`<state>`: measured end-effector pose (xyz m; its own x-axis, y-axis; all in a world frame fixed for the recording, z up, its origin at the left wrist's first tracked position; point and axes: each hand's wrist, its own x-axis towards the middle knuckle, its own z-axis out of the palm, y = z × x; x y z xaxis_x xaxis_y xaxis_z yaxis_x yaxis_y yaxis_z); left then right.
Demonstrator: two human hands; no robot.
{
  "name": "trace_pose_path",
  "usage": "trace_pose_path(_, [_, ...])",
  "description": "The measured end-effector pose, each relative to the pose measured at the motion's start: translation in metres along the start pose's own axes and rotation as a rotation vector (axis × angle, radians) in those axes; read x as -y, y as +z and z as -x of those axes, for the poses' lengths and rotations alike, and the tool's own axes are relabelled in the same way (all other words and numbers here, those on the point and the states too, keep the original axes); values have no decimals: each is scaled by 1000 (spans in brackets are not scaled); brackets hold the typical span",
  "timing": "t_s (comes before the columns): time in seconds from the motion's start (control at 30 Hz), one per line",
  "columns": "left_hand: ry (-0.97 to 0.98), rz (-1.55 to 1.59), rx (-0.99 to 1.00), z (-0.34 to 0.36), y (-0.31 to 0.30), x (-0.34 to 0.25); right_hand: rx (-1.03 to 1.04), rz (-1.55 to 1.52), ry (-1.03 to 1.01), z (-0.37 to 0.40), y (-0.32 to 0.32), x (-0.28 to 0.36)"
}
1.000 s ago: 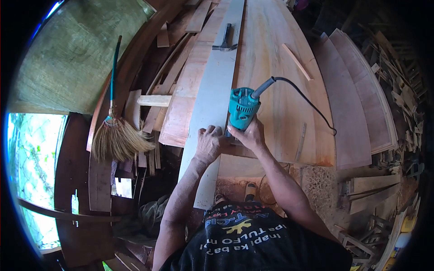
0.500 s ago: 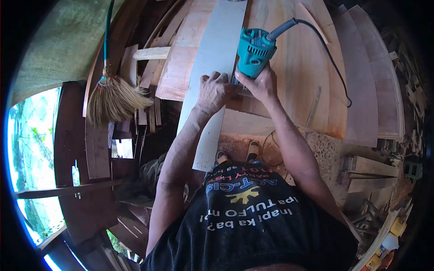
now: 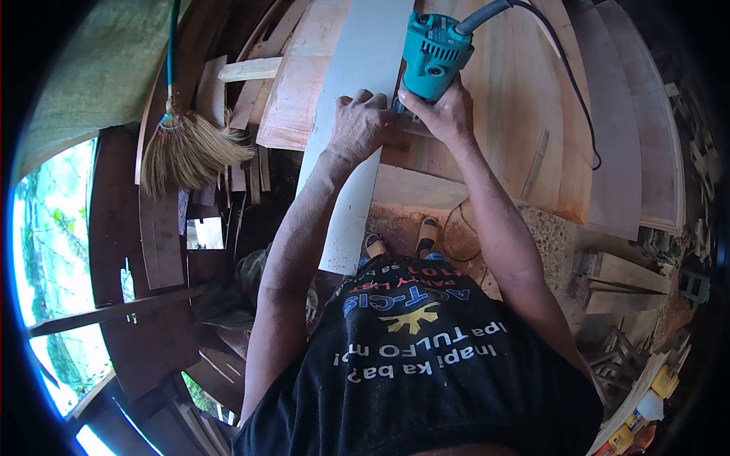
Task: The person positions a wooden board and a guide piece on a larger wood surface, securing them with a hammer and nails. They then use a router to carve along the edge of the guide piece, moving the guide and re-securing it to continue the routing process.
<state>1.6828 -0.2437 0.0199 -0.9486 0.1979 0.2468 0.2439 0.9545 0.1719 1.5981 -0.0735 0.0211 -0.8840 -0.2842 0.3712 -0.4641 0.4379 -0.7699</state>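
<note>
My right hand [image 3: 449, 114] is wrapped around the lower body of a teal trim router [image 3: 435, 61], which stands upright with its cord leaving the top. The router's base, partly hidden by my fingers, sits against the right edge of a long white board [image 3: 350, 178]. On that board rests my left hand [image 3: 361, 125], fingers curled and knuckles up, closed at the board's right edge close to the router base. What its fingertips press on is partly hidden. Beneath the board lies a wide wooden panel [image 3: 517, 99].
A straw broom [image 3: 190, 148] with a green handle hangs at left, near a short wood piece [image 3: 249, 70]. The black power cord [image 3: 570, 68] curves over the panel. Sheets of plywood [image 3: 601, 137] lie at right. Wood offcuts [image 3: 627, 285] and sawdust lie below them.
The router and both hands have moved slightly forward along the white board's edge. The whole view has also shifted a little. Both grips look the same.
</note>
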Motion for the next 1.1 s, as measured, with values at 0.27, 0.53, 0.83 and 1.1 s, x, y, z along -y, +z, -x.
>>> trace_pose_path(0.27, [-9,-22,2,-9,8,7,-2,10,-12,-10,2,-9])
trace_pose_path(0.53, [-1,-33,0,-20,7,8,-28,35,-23,-19,4,-14])
trace_pose_path(0.83, [20,-49,-80,-31,21,17,-46,31,-41,-31,7,-23])
trace_pose_path(1.1, [11,-72,-43,-42,22,20,-47,33,-42,-41,5,-26])
